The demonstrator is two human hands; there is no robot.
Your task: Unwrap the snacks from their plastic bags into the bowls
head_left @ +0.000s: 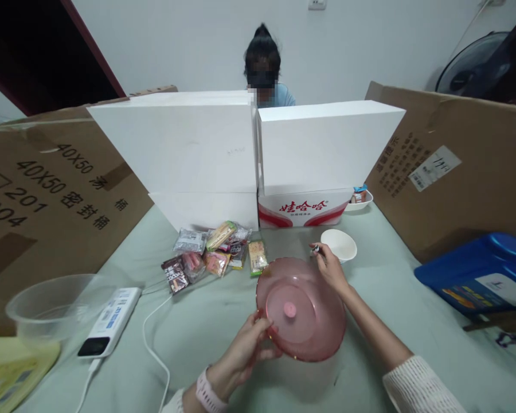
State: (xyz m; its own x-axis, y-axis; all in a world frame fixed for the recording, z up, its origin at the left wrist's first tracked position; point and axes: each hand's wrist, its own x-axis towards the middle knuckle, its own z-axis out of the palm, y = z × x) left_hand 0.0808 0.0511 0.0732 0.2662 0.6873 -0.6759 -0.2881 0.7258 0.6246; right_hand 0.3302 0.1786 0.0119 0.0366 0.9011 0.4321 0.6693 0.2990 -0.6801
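Pink see-through plate (309,341) gripped at its near-left rim by the left hand (251,344), above the table (382,361).
The left thumb lies on top, fingers beneath; the plate is round, no axis longer, its face tilted up toward the camera. The right hand (329,267), fingers pinched, seems to hold a small shiny piece (316,248), too small to identify, by the white bowl (341,244). Beyond, red "娃哈哈" marks the white box (303,209); the left carton (47,195) reads "40X50", "201", "304".

A pale wall (189,51) with a socket (317,4) rises behind the green bench (198,327); a fan (473,63) stands right, a dark red-framed opening (34,46) left.
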